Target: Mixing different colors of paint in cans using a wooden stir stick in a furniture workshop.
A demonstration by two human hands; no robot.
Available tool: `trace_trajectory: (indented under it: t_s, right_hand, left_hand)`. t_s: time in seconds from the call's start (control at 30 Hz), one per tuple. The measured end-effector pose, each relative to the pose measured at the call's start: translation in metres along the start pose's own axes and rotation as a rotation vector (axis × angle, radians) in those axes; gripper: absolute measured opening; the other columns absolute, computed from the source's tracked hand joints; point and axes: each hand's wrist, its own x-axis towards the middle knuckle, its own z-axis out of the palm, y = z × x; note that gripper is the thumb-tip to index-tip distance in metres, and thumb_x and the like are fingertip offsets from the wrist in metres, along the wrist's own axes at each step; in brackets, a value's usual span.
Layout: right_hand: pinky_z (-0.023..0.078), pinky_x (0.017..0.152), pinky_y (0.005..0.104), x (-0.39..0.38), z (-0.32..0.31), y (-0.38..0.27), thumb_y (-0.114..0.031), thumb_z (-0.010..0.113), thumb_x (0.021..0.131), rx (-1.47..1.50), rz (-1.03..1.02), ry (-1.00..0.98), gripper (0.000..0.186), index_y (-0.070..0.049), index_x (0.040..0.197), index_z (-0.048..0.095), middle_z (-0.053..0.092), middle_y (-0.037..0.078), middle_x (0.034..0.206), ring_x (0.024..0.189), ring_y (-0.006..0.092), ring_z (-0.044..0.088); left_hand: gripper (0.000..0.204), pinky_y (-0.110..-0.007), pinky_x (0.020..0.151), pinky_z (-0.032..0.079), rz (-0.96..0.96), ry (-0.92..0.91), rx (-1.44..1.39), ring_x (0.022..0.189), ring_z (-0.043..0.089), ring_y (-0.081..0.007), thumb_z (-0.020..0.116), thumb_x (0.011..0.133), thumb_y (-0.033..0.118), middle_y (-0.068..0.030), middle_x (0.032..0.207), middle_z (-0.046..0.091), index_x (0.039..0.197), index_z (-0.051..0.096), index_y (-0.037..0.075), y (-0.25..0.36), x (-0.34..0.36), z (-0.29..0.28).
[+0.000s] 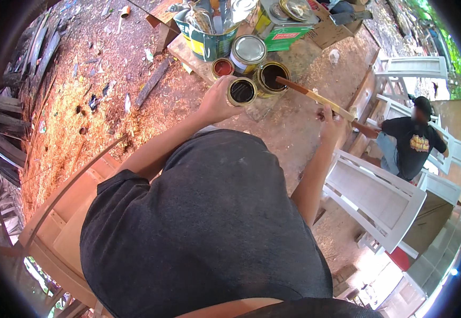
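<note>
My left hand [218,102] is wrapped round a small open can [242,92] with dark, nearly black liquid in it. In my right hand [331,125] is a flat wooden stick [320,99], gripped near its pale end. Its reddish-brown stained tip is over the mouth of a larger open can [262,91] with dark brown stuff inside. Whether the tip touches the liquid, I cannot tell. Close beside the held can stand a little can of red paint [223,67] and a lidded metal tin [248,51].
A dark bucket [201,42] full of brushes and tools stands at the back of the low worktable [307,58], near a green tin [286,38]. White chair parts [379,199] lie at right, where another person [413,139] sits. Wood shavings [61,153] cover the ground at left.
</note>
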Motion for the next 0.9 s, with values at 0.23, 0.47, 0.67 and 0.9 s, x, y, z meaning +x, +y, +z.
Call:
trace_trajectory:
  t_s: [0.23,0.47,0.67,0.9]
  right_hand:
    - [0.051,0.059,0.0297,0.0,-0.015,-0.011,-0.01,0.068,0.093,0.303,-0.024,0.132,0.017,0.004,0.102,0.064,0.069,0.013,0.079,0.067,0.0187,0.066]
    - [0.051,0.061,0.028,-0.009,-0.007,-0.041,-0.007,0.069,0.092,-0.081,-0.085,0.019,0.016,0.006,0.101,0.065,0.069,0.012,0.08,0.068,0.0173,0.065]
    - [0.051,0.062,0.0277,-0.006,-0.017,-0.034,-0.007,0.067,0.093,-0.06,-0.109,0.018,0.019,0.007,0.105,0.064,0.07,0.012,0.082,0.068,0.0163,0.064]
    - [0.051,0.064,0.0287,-0.006,-0.009,-0.041,-0.009,0.067,0.094,0.094,-0.057,0.043,0.018,0.007,0.102,0.067,0.071,0.012,0.086,0.072,0.0167,0.064]
  left_hand:
    - [0.084,-0.043,0.103,0.044,0.011,0.012,0.001,0.124,0.054,-0.0345,0.086,0.065,0.031,-0.0189,0.128,0.057,0.133,0.048,-0.001,0.001,-0.002,0.001]
    - [0.078,-0.044,0.097,0.047,0.073,0.07,0.006,0.115,0.058,-0.0358,0.086,0.064,0.031,-0.0188,0.12,0.058,0.126,0.051,-0.001,0.001,0.001,0.003]
    - [0.077,-0.044,0.097,0.047,0.037,0.049,0.01,0.116,0.057,-0.037,0.086,0.065,0.03,-0.0195,0.121,0.058,0.126,0.05,-0.001,0.006,0.002,0.005]
    - [0.077,-0.045,0.097,0.047,0.101,0.073,0.028,0.116,0.057,-0.0371,0.086,0.064,0.029,-0.0194,0.119,0.058,0.125,0.051,-0.001,0.003,0.008,0.009]
